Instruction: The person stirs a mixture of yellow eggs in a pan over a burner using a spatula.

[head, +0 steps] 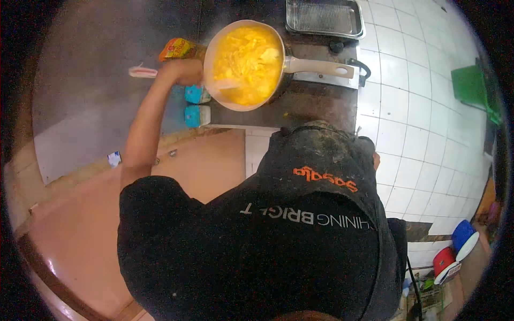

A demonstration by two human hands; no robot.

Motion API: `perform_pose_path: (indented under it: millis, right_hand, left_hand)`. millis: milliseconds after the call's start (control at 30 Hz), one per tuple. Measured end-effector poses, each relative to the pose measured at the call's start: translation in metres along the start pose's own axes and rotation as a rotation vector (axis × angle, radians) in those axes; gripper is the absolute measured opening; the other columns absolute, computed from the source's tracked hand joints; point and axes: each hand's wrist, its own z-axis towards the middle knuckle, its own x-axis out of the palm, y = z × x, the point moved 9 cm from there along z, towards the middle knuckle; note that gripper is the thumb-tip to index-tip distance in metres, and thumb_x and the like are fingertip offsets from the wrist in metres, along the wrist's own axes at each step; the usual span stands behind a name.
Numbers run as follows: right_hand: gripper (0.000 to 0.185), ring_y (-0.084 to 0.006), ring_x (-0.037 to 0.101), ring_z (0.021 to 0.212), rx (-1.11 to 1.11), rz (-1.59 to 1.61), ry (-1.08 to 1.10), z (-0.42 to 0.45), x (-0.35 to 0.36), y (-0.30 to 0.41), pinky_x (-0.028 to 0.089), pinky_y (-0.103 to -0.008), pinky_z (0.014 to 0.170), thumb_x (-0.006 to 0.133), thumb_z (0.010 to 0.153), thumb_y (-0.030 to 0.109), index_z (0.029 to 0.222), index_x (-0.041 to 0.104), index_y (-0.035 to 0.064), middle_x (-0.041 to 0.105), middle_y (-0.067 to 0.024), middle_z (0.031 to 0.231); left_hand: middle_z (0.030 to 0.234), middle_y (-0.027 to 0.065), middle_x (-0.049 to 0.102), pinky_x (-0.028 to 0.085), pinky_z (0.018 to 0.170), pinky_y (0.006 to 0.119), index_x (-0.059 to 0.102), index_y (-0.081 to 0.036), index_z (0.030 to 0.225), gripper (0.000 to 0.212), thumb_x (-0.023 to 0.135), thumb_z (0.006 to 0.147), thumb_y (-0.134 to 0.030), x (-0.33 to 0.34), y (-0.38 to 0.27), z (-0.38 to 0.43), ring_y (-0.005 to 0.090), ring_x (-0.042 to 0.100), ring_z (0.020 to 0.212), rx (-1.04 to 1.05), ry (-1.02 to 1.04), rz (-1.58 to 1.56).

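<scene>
My left hand (184,72) is closed around a cooking utensil (143,72). The pink handle end sticks out to the left, and a blurred pale head reaches into the cream-coloured pan (210,56). Yellow food (249,60), in soft strips and lumps with some liquid, fills much of the pan. The beige pan handle (321,67) points right with nothing gripping it. Of my right hand (376,160), only a sliver shows beside the black apron (321,152); its fingers are hidden.
Left of the pan lie a yellow-and-red printed packet (176,49) and two teal-and-white cartons (193,116). A metal tray (325,20) sits at the back. White tiled surface (401,100) extends rightward to a green plastic container (470,86). Red (445,261) and blue (462,236) items stand lower right.
</scene>
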Motion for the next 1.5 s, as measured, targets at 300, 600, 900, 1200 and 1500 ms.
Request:
perform_pose_path:
  millis: [300, 600, 900, 1200, 1500]
  right_hand:
    - [0.063, -0.0225, 0.055, 0.056, 0.051, -0.039, 0.068, 0.027, 0.016, -0.03, 0.044, -0.04, 0.058, 0.041, 0.097, 0.048, 0.071, 0.063, -0.0051, 0.061, -0.0112, 0.062]
    - [0.06, -0.0206, 0.058, 0.06, 0.064, -0.02, 0.121, 0.042, 0.025, -0.049, 0.046, -0.0383, 0.06, 0.042, 0.098, 0.044, 0.076, 0.065, -0.0063, 0.065, -0.0104, 0.067]
    - [0.057, -0.019, 0.061, 0.063, 0.076, 0.018, 0.159, 0.064, 0.033, -0.063, 0.049, -0.0369, 0.062, 0.043, 0.099, 0.042, 0.08, 0.067, -0.007, 0.068, -0.0097, 0.071]
    - [0.059, -0.0197, 0.063, 0.065, 0.099, -0.096, 0.203, 0.061, 0.03, -0.057, 0.049, -0.0368, 0.063, 0.043, 0.098, 0.046, 0.079, 0.068, -0.0038, 0.068, -0.0092, 0.069]
    - [0.074, -0.0348, 0.056, 0.057, 0.048, -0.014, 0.088, 0.041, 0.018, -0.024, 0.041, -0.0459, 0.06, 0.038, 0.094, 0.057, 0.07, 0.062, -0.0074, 0.056, -0.0189, 0.057]
  left_hand:
    - [0.088, 0.0198, 0.068, 0.051, 0.072, 0.045, 0.071, -0.005, 0.089, 0.038, 0.058, 0.086, -0.04, 0.043, -0.082, -0.008, 0.0351, 0.067, 0.082, -0.195, -0.236, -0.019]
    - [0.086, 0.0191, 0.068, 0.053, 0.068, 0.044, 0.07, -0.005, 0.093, 0.03, 0.052, 0.088, -0.028, 0.029, -0.066, 0.039, 0.0338, 0.067, 0.078, -0.19, -0.488, -0.003]
    - [0.089, 0.0209, 0.067, 0.052, 0.07, 0.046, 0.07, -0.004, 0.092, 0.028, 0.049, 0.088, -0.022, -0.014, -0.031, 0.074, 0.0358, 0.067, 0.081, -0.2, -0.752, -0.042]
    - [0.091, 0.0164, 0.068, 0.05, 0.074, 0.047, 0.07, -0.01, 0.096, 0.03, 0.05, 0.091, -0.031, -0.02, -0.006, 0.037, 0.0356, 0.065, 0.084, -0.265, -0.845, -0.415]
    - [0.088, 0.0152, 0.064, 0.052, 0.072, 0.046, 0.069, -0.018, 0.103, 0.025, 0.051, 0.087, -0.019, -0.05, -0.055, -0.062, 0.0348, 0.065, 0.081, -0.264, -0.974, 0.065]
